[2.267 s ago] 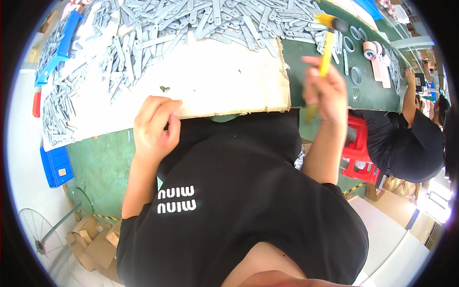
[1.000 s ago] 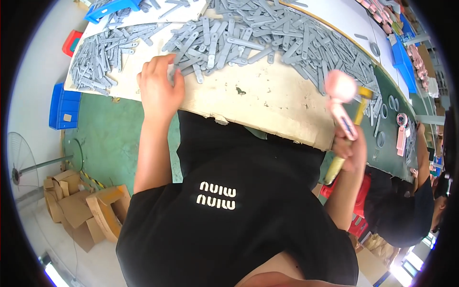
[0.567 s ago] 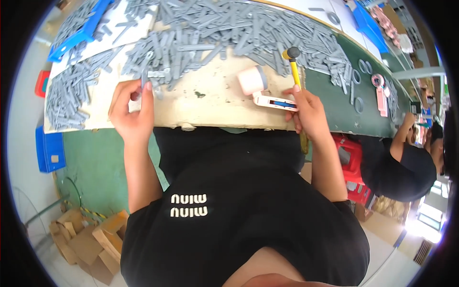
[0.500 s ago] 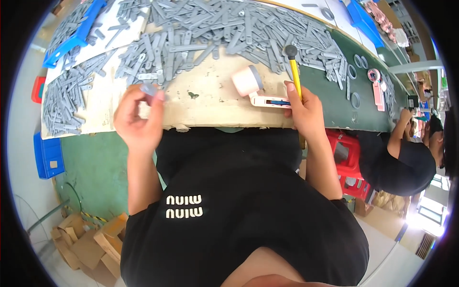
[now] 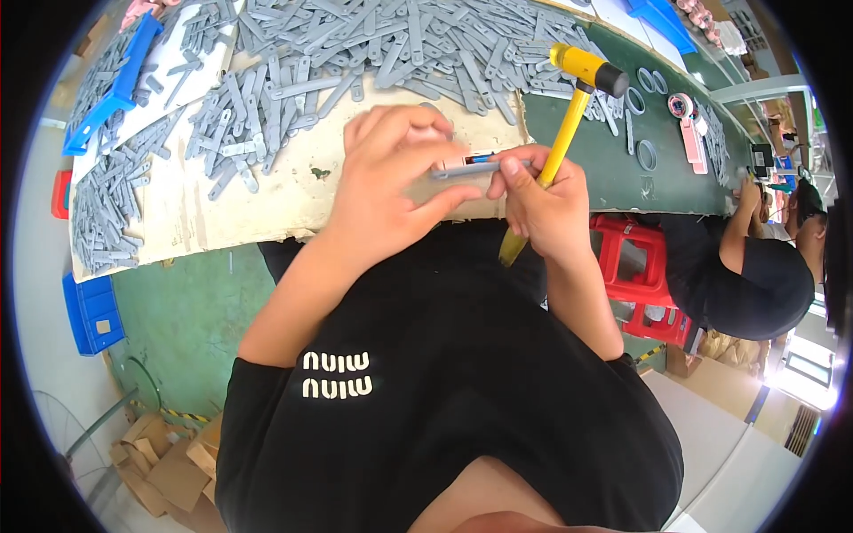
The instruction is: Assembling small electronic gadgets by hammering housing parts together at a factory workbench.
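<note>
My right hand (image 5: 548,206) is closed round the yellow handle of a two-faced hammer (image 5: 569,124), whose yellow-and-black head points up and away. Its thumb and fingers also pinch the near end of a pink handheld device. A grey plastic strip (image 5: 471,170) lies along this device's handle, and a bit of blue shows behind it. My left hand (image 5: 386,178) is curled about the device's other end, its thumb stretched under the strip. The device's round head is hidden behind that hand.
Many loose grey strips (image 5: 355,40) heap across the back of the table (image 5: 275,191). On a green mat to the right lie grey rings (image 5: 647,155) and another pink device (image 5: 693,142). Blue bins (image 5: 120,89) stand left. A co-worker (image 5: 742,262) sits right beside red stools (image 5: 626,258).
My left hand has moved right, from the table's left part to the device. The grey strip now lies along the handle. The hammer head has tilted right, and the device's round head is covered.
</note>
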Action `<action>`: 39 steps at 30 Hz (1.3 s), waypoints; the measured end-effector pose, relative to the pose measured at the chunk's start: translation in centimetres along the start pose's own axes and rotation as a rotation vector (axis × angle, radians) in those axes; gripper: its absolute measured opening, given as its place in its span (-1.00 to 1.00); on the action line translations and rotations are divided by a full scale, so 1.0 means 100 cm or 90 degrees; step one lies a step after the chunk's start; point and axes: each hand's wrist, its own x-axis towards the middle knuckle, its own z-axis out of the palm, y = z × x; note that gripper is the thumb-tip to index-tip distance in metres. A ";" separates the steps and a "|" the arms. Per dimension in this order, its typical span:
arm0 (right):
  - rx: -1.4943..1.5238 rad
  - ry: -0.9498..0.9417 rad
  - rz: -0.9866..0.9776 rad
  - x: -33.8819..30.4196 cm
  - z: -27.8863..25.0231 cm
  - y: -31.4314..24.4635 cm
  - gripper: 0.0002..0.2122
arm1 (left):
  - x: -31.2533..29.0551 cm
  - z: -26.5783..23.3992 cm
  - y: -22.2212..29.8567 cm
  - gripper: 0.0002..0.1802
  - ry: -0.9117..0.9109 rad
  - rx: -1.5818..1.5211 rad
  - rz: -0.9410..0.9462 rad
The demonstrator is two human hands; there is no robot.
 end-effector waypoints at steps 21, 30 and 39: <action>-0.310 -0.002 0.016 0.027 -0.016 -0.007 -0.83 | 0.012 0.016 -0.035 -0.64 -0.153 0.044 0.090; -0.448 0.030 0.066 0.029 -0.015 -0.011 -0.76 | 0.002 0.025 -0.031 -0.76 -0.088 0.053 0.105; -0.492 0.025 -0.026 0.028 -0.017 -0.003 -0.73 | -0.008 0.055 0.006 -0.76 0.021 0.320 0.073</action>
